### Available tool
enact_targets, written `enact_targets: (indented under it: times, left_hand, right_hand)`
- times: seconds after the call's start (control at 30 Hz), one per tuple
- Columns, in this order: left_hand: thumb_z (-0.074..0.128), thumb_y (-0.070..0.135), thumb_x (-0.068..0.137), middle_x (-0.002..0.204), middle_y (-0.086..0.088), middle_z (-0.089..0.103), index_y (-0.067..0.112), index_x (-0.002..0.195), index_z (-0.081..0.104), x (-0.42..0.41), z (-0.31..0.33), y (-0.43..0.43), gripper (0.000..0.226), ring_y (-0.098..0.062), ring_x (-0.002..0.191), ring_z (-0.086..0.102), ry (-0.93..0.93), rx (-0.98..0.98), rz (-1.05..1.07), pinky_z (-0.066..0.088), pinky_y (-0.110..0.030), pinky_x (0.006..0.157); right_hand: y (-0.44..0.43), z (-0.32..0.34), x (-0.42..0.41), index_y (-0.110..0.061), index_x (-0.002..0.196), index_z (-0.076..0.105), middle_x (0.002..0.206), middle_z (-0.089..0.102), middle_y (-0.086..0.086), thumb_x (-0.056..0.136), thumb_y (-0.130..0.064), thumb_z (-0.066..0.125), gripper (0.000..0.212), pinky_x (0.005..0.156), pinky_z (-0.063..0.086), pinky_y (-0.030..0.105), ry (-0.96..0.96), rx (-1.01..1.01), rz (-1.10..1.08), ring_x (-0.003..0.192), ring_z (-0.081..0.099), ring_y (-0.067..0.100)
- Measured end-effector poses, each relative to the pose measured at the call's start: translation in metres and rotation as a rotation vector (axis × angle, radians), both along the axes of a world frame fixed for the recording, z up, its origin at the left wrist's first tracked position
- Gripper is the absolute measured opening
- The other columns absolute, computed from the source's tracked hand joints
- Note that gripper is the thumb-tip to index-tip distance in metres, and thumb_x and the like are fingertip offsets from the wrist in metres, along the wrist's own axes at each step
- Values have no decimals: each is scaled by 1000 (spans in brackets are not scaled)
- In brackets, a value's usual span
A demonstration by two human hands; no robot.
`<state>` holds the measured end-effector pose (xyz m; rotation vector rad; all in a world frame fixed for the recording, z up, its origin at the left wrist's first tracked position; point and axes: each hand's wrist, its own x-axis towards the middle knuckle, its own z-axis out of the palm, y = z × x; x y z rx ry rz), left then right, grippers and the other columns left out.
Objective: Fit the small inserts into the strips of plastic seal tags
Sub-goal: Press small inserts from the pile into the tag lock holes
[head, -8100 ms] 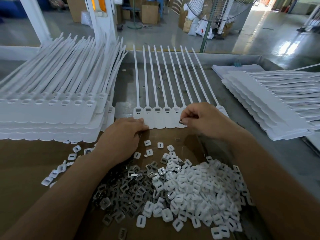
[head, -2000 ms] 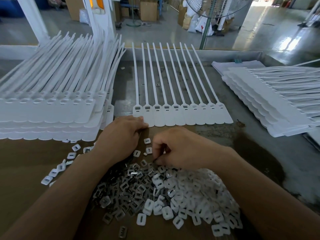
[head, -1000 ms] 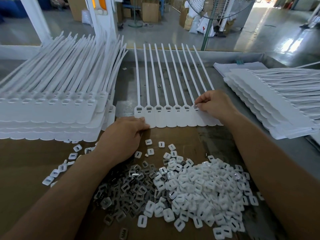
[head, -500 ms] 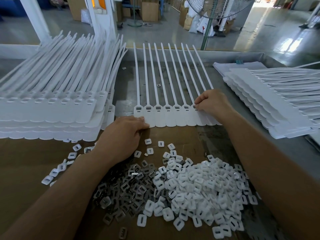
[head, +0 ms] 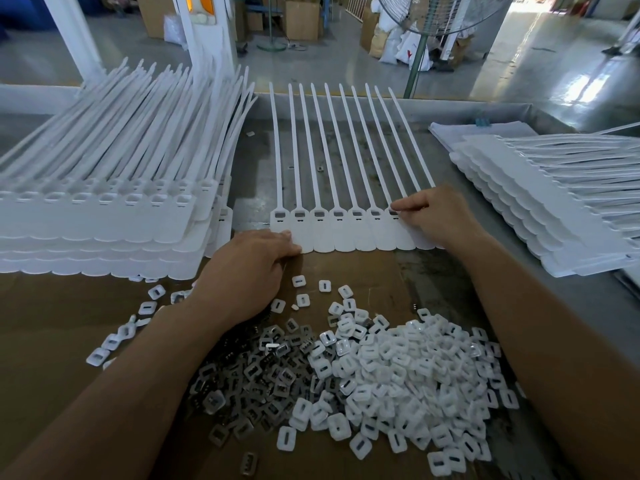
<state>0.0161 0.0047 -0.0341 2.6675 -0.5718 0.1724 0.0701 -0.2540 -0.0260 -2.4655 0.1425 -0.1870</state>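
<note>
While the left hand (head: 249,271) bears down with bent fingertips on the near left corner of the strip of seal tags (head: 346,237), the right hand (head: 433,216) has thumb and forefinger pinched together over the window of the seventh tag from the left, on what looks like a small dark insert (head: 394,212). Whether the left palm holds anything is hidden.

To seat it well, I would judge that the insert must go in square to the window, flat and not cocked, then be pressed straight down until flush. The left hand's weight should stop the strip sliding on the worktop (head: 540,306). Three tags to the right look unfilled, though the hand covers them.

This strip lies mid-worktop, between a tall stack (head: 104,216) toward the left edge and a lower stack (head: 554,202) toward the right edge, touching neither. Each tag's long axis runs from near edge to far edge. Broad flags face the near edge and overlap a cardboard sheet (head: 52,341). Thin tails point at the far edge, fanning slightly rightward. Loose inserts (head: 398,375) are heaped near the near edge.
</note>
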Motion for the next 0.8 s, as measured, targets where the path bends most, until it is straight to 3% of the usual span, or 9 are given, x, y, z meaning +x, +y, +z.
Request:
enact_targets:
  times: [0.07, 0.1, 0.2, 0.27, 0.4, 0.5, 0.63, 0.8]
  left_hand:
    - [43, 8, 90, 137, 9, 46, 26, 124, 55, 0, -1, -1, 40, -7, 127, 36, 0, 6, -1, 21, -19, 101]
    - [43, 8, 90, 137, 9, 46, 26, 124, 55, 0, -1, 0, 40, -7, 127, 36, 2, 9, -1, 22, -20, 102]
    - [43, 8, 90, 137, 9, 46, 26, 123, 56, -1, -2, 0, 40, -8, 128, 36, 10, 8, 1, 22, -22, 103]
    - [43, 8, 90, 137, 9, 45, 27, 123, 55, 0, -1, 1, 40, -8, 128, 35, 8, 12, 4, 21, -22, 104]
    - [42, 9, 91, 138, 10, 45, 28, 124, 55, 2, -1, -1, 40, -8, 128, 35, 14, 20, 6, 22, -22, 103]
    - [41, 10, 92, 138, 11, 44, 29, 124, 54, 2, -2, -1, 40, -8, 128, 35, 17, 25, 22, 24, -23, 103]
    - [41, 10, 91, 138, 11, 44, 29, 124, 54, 3, -1, -2, 40, -9, 128, 36, 16, 31, 24, 25, -24, 104]
    - [43, 10, 90, 137, 10, 46, 29, 123, 56, 2, -1, -1, 40, -9, 127, 37, 5, 30, 32, 27, -25, 101]
  right_hand:
    - [-2, -2, -5, -12, 108, 69, 112, 67, 3, 90, -6, 55, 23, 61, 32, -6, -25, -22, 52, 76, 49, -4]
    - [-3, -2, -7, -12, 110, 68, 115, 66, 4, 91, -6, 54, 25, 63, 31, -5, -28, -33, 67, 81, 48, -4]
    - [-3, 1, -9, -14, 113, 67, 119, 63, 4, 91, -7, 53, 26, 81, 35, 12, -22, -59, 79, 94, 47, 2]
    - [-4, 2, -10, -13, 114, 66, 118, 64, 3, 90, -8, 55, 27, 83, 37, 17, -15, -75, 78, 94, 49, 2]
    - [-1, 7, -16, -16, 107, 69, 101, 63, -8, 89, -14, 58, 21, 65, 34, 7, -37, -73, 97, 74, 51, -6]
    - [10, 18, -25, -17, 102, 70, 89, 62, -12, 88, -18, 60, 17, 62, 35, 8, -58, -98, 161, 71, 52, -6]
    - [36, 37, -46, -22, 93, 71, 74, 54, -28, 85, -21, 64, 11, 59, 39, 4, 12, -68, 343, 71, 56, -8]
    - [72, 42, -75, -25, 86, 70, 76, 60, -21, 82, -25, 67, 6, 68, 44, 6, 204, -163, 616, 74, 55, -9]
